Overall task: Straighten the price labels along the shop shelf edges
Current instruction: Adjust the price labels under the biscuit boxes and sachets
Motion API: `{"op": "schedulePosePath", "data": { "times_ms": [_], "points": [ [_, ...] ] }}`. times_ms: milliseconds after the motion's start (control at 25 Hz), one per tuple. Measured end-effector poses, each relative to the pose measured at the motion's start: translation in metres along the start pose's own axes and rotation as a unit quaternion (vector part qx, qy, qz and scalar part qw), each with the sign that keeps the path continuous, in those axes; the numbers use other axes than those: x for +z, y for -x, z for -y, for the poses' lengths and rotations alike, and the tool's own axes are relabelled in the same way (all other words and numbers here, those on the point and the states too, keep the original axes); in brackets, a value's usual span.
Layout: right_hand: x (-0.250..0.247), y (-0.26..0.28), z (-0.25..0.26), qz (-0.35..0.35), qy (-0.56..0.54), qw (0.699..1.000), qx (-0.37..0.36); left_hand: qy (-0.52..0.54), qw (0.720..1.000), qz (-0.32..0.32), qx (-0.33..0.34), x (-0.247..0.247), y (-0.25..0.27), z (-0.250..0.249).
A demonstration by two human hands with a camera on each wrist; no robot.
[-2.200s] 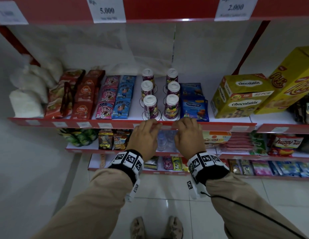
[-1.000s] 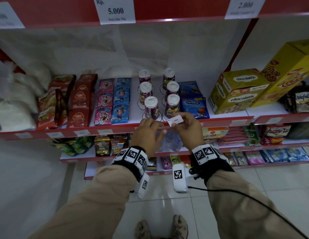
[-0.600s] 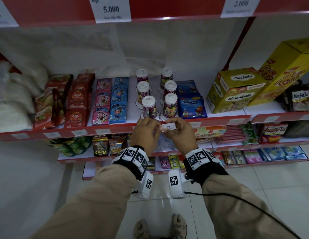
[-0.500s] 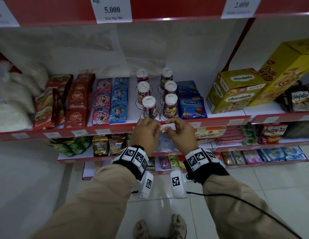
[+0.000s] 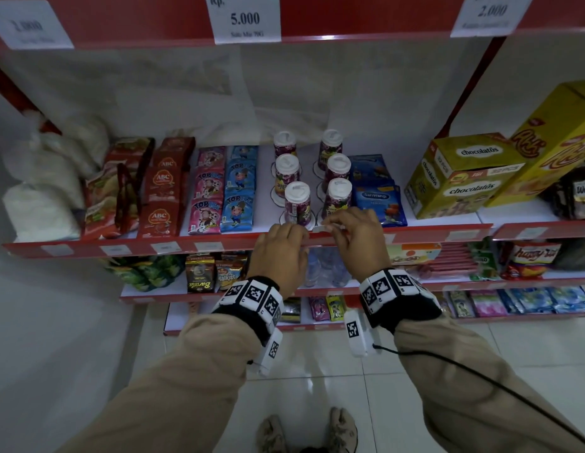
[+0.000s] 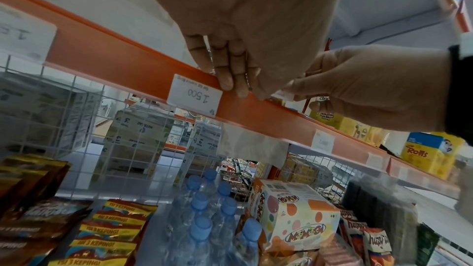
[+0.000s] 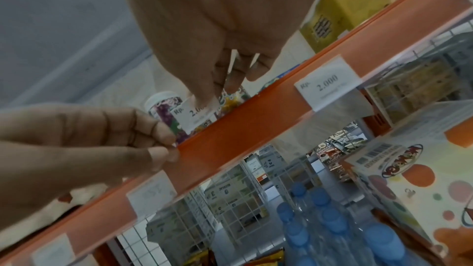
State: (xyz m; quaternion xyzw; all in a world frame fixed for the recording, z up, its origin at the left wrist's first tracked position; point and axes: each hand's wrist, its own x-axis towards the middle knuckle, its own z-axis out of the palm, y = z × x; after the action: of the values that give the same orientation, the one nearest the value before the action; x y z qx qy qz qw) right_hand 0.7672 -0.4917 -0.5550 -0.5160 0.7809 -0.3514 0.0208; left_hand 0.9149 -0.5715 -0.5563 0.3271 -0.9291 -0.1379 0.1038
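On the red shelf rail [image 5: 219, 238] in the head view, several small white price labels sit in a row. My right hand [image 5: 333, 227] pinches a loose white "Rp. 2.000" label [image 7: 192, 115] at the rail's top edge, in front of the purple cups [image 5: 297, 204]. My left hand [image 5: 302, 235] is just left of it, thumb and fingers pinching the rail's upper edge [image 7: 176, 147]. The left wrist view has my left fingers [image 6: 226, 82] lying on the rail beside a "1.500" label [image 6: 194, 96]. The held label [image 5: 321, 228] shows as a thin strip between both hands.
A second "2.000" label [image 7: 327, 86] sits in the rail to the right. Yellow Chocolatos boxes [image 5: 461, 178] stand at right, sachets [image 5: 222, 191] at left. Water bottles [image 6: 210, 209] and a Momogi box [image 6: 294, 213] fill the shelf below. Large price cards [image 5: 245, 18] hang above.
The right hand has brought the label down from in front of the cups to the rail's top edge. The left hand stays on the rail beside it.
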Motion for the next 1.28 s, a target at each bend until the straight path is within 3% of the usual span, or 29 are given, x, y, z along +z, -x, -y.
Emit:
{"op": "schedulePosePath", "data": {
  "times_ms": [120,560,840,1280],
  "points": [
    [0.004,0.003,0.001,0.017,0.042,0.999,-0.016,0.014,1.000,-0.005,-0.008,0.001,0.001,0.002],
    [0.001,0.014,-0.008,0.045,0.119,0.991,-0.031,-0.086,0.996,0.019,0.010,0.005,-0.002,-0.002],
    [-0.001,0.011,-0.009,0.039,0.186,0.978,-0.088,-0.111,0.993,0.024,0.009,0.008,-0.002,-0.004],
    [0.002,0.019,-0.006,0.023,0.173,0.983,-0.064,-0.132,0.990,0.038,0.028,0.006,0.000,-0.001]
  ]
}}
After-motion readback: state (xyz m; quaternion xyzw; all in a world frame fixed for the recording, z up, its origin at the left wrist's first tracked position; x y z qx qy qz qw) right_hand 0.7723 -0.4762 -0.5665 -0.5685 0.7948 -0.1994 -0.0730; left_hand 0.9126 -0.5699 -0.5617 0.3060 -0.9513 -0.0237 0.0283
